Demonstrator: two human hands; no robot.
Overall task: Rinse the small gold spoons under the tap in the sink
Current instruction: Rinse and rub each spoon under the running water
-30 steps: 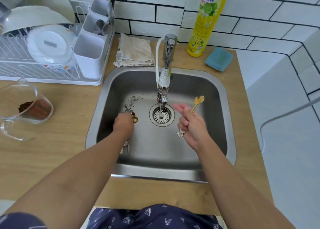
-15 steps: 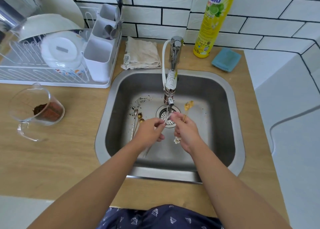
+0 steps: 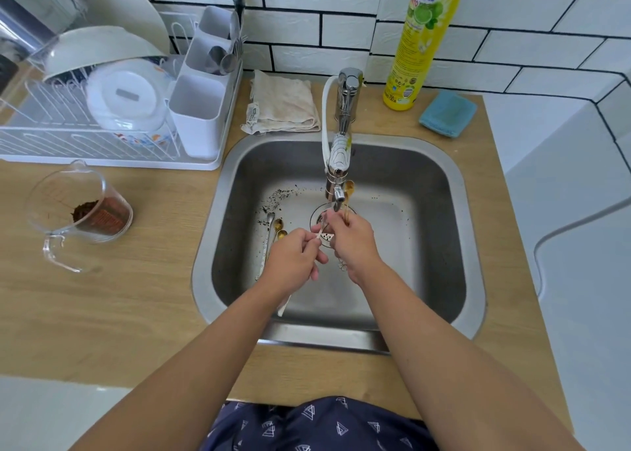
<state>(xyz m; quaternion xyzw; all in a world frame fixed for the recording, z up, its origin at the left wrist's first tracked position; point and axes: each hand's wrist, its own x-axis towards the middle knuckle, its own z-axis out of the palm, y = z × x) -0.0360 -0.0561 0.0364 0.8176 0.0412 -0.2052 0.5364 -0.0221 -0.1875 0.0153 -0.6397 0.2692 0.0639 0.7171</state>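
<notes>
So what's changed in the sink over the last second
The left hand left the spoons on the sink floor, picked up a thin pale utensil and brought it to the middle. The right hand, still holding a gold spoon, moved left to meet it under the tap. The loose spoons, measuring cup and dish rack stayed put.

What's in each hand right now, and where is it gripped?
The right hand pinches a gold spoon low on its handle, bowl up beside the tap. The left hand grips a pale thin utensil mid-shaft.
</notes>
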